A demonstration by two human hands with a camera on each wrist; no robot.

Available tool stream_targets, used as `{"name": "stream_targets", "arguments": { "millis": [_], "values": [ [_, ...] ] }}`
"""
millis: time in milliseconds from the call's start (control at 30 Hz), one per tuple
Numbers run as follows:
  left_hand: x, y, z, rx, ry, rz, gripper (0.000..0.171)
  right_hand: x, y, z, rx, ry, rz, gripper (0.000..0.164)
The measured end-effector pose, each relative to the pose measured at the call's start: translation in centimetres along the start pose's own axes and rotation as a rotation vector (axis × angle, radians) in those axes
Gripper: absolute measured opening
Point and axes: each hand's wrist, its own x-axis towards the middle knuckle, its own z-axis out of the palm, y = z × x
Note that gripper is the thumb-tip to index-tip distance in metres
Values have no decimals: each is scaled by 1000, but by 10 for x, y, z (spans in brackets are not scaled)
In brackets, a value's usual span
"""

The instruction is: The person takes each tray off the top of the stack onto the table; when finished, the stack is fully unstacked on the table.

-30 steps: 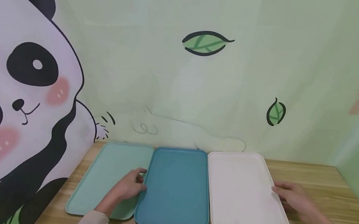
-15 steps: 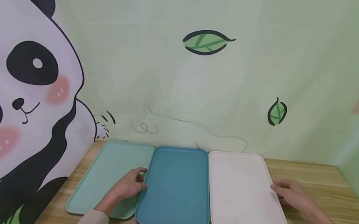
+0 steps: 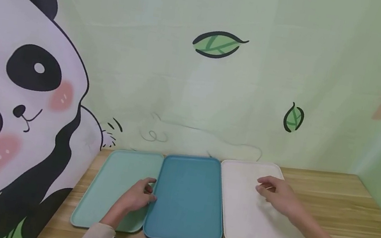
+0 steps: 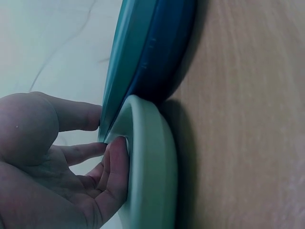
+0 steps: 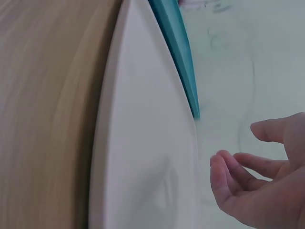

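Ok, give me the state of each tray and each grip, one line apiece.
Mint tray: flat on the table, rim up, partly hidden.
Blue tray: flat, rim up, empty.
White tray: flat, rim up, partly hidden.
Left grip: loosely bent where mint and blue trays meet.
Right grip: loosely bent above the white tray, holding nothing.

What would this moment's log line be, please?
left hand: over green tray, at edge of blue tray | right hand: over white tray
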Motion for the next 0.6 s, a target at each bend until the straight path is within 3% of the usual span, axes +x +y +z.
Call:
{"name": "stream_targets", "arguments": {
  "millis": [233,600],
  "values": [
    [-1,1,0,7,-8,9,57,10,-15,37,111,-56,-16,39],
    [-1,3,0,8,-20,-13,56,18,-11,75,162,-81,32,31]
  ]
}}
